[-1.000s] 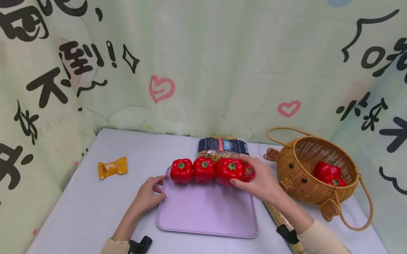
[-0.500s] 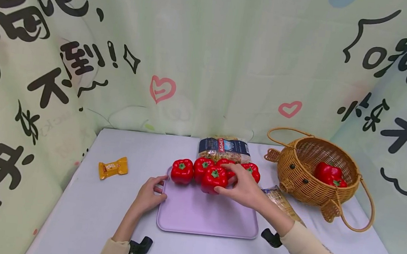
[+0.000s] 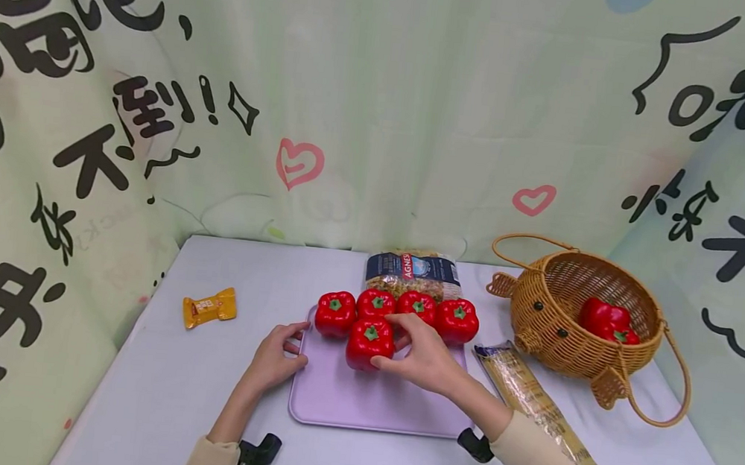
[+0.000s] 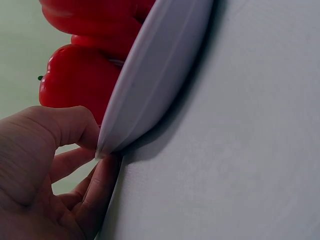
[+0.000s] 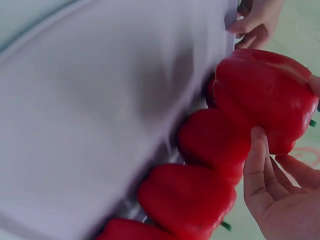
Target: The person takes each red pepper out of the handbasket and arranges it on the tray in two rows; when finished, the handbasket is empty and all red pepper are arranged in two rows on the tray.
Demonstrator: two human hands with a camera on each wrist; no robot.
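"Taking the tray [image 3: 389, 406] as a clock, what's furthest left?"

"A small orange packet [image 3: 209, 308] on the white table [image 3: 140, 405], between nine and ten o'clock."

"And your left hand [image 3: 276, 358]?"

"Near ten, thumb and fingers pinching the tray's rim."

"Where's the red pepper [image 3: 370, 343] you're holding?"

"At eleven, stem up, in front of a row of four peppers [image 3: 420, 308] running from half past ten to half past one. My right hand [image 3: 424, 353] pinches it from its three o'clock side, thumb against fingers. Whether it touches the tray, I can't tell."

"Behind the row?"

"A packet with a dark blue label [image 3: 415, 269], at twelve."

"Further right?"

"A long, thin packet [image 3: 535, 398] at three, then a wicker basket [image 3: 562, 357] between two and three, another pepper [image 3: 604, 320] inside."
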